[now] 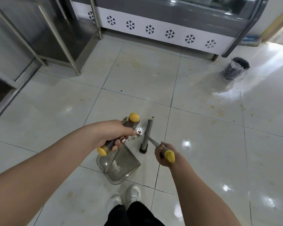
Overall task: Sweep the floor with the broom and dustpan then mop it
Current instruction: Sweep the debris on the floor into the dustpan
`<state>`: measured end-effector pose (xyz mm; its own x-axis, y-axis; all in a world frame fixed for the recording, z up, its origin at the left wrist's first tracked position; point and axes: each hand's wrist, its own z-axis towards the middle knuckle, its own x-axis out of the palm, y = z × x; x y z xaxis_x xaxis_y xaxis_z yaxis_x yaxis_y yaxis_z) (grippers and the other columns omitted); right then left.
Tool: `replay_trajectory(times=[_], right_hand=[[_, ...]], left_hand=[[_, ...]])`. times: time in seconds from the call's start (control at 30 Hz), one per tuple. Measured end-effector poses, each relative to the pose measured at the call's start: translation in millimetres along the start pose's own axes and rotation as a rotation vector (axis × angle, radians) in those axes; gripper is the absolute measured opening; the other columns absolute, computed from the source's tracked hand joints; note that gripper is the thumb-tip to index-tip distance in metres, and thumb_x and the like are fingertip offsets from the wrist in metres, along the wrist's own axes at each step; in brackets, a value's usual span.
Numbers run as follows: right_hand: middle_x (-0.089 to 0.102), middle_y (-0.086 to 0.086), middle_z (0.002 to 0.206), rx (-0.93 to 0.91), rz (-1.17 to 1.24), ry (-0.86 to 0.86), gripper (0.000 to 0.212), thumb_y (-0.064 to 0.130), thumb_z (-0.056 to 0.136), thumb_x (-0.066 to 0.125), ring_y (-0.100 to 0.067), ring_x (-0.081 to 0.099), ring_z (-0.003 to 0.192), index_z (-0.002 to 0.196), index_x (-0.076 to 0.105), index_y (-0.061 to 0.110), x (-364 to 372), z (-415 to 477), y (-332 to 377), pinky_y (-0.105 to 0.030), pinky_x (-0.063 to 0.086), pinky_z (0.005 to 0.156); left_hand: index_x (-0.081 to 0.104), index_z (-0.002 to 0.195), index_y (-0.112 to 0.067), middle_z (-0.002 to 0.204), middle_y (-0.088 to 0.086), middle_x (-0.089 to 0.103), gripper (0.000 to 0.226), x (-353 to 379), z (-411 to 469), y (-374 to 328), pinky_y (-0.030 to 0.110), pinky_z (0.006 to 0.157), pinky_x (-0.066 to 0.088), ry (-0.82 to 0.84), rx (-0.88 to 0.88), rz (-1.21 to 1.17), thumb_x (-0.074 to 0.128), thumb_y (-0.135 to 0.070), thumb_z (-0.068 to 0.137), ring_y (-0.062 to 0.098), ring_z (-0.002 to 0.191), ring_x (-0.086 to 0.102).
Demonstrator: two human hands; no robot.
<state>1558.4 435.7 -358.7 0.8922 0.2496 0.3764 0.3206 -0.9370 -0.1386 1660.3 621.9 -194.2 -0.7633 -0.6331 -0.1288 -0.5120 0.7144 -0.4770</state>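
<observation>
The dustpan (123, 168) sits on the tiled floor (203, 144) just ahead of 2 white shoes (127, 197). The left hand (114, 136) grips its grey, yellow-capped handle. The right hand (162, 154) clasps the yellow-tipped handle of the broom (146, 134), whose head rests on the floor beside scattered debris (137, 133) near the dustpan.

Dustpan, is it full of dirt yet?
Not full. The dustpan looks nearly bare inside, with white marks I cannot identify; the crumbs lie on the tiles beside the broom.
</observation>
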Motion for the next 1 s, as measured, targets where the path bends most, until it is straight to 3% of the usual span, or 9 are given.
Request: replay_trajectory(times=[0.17,0.33,0.53,0.67,0.8,1.0], right_hand=[[0.043,-0.003,0.039,-0.035,0.119,0.137,0.010,0.009,0.073,0.046,-0.014,0.045,0.027,0.068,0.039,0.013,12.7,-17.1,-2.9,-0.012,0.043,0.037],[0.043,-0.003,0.036,-0.044,-0.145,-0.047,0.032,0.026,0.096,0.047,-0.013,0.044,0.023,0.068,0.041,0.010,25.6,-18.2,-39.6,-0.015,0.040,0.027],[0.048,-0.008,0.034,-0.126,-0.295,-0.244,0.024,0.025,0.097,0.050,-0.015,0.046,0.023,0.082,0.045,0.007,29.0,11.9,-81.7,-0.018,0.043,0.029],[0.048,-0.003,0.058,-0.049,-0.256,-0.205,0.029,0.026,0.096,0.052,-0.014,0.048,0.033,0.075,0.046,0.006,17.9,29.1,-96.6,-0.019,0.043,0.029],[0.046,-0.004,0.039,-0.024,-0.306,-0.191,0.029,0.026,0.094,0.052,-0.014,0.047,0.026,0.073,0.045,0.007,14.2,28.5,-110.3,-0.017,0.044,0.030],[0.048,-0.006,0.039,-0.093,-0.460,-0.218,0.027,0.026,0.095,0.052,-0.014,0.048,0.025,0.078,0.045,0.006,50.6,14.7,-126.4,-0.019,0.044,0.029]], left_hand=[[0.043,0.066,-0.011,0.038,-0.003,0.039,0.031,-9.4,-9.5,21.3,0.012,0.035,0.032,-0.005,0.005,-0.027,0.059,-0.023,0.089,0.007,0.029,0.033],[0.042,0.065,-0.010,0.041,-0.001,0.037,0.033,-24.7,-21.5,45.3,0.012,0.035,0.032,-0.019,0.015,-0.065,0.060,-0.024,0.089,0.008,0.029,0.033],[0.043,0.065,-0.010,0.037,-0.002,0.039,0.035,-42.4,-36.7,79.4,0.013,0.035,0.032,-0.044,0.007,-0.125,0.063,-0.027,0.088,0.009,0.029,0.033],[0.043,0.064,-0.010,0.038,-0.001,0.038,0.035,-50.7,-42.3,102.6,0.013,0.035,0.032,-0.066,0.002,-0.168,0.062,-0.026,0.088,0.009,0.028,0.032],[0.043,0.064,-0.009,0.040,0.000,0.037,0.035,-62.8,-49.9,124.5,0.013,0.036,0.032,-0.063,-0.002,-0.181,0.062,-0.027,0.088,0.012,0.033,0.032],[0.042,0.065,-0.009,0.040,0.001,0.035,0.033,-79.5,-63.0,149.0,0.014,0.036,0.031,-0.089,0.009,-0.255,0.061,-0.024,0.087,0.014,0.031,0.033]])
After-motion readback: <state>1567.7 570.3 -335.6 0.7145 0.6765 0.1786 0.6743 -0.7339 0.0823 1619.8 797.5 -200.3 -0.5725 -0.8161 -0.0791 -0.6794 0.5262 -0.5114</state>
